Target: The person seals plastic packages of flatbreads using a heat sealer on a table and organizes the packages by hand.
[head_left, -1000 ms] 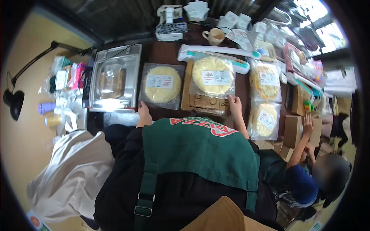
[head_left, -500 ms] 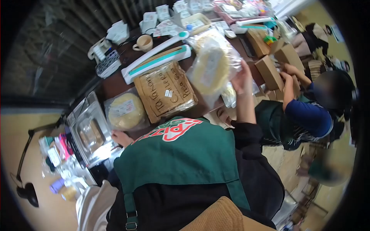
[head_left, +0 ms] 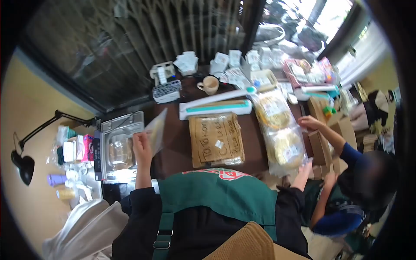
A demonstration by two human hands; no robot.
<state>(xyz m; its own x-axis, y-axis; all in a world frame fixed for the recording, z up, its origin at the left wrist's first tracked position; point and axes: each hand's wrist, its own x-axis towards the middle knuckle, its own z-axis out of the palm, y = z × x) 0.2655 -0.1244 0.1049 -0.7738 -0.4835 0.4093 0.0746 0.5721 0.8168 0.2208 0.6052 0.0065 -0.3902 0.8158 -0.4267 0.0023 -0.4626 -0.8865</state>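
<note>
My left hand (head_left: 142, 144) is raised at the left of the table, closed on the edge of a bagged pizza crust (head_left: 157, 132). That flat pale round in clear plastic stands tilted, nearly edge-on to me. At the right, my right hand (head_left: 304, 170) pinches the near corner of another bagged pizza crust (head_left: 288, 149), which has a white label. Just beyond it is a further labelled bag (head_left: 274, 110) with a yellowish round inside. Between my hands lies a taped cardboard package (head_left: 216, 141) with black handwriting and a small white sticker.
Behind the package lie white-and-teal bag sealers (head_left: 216, 110), a mug (head_left: 209, 85) and stacks of labels (head_left: 186, 63). A metal-framed machine (head_left: 123, 147) stands left, near a black lamp (head_left: 24, 167). A co-worker's hands (head_left: 312, 122) are at an open carton (head_left: 323, 145) on the right.
My left hand has lifted the bagged crust from the table's left side. The crust in my right hand has come down onto the right side. My view has turned and shifted.
</note>
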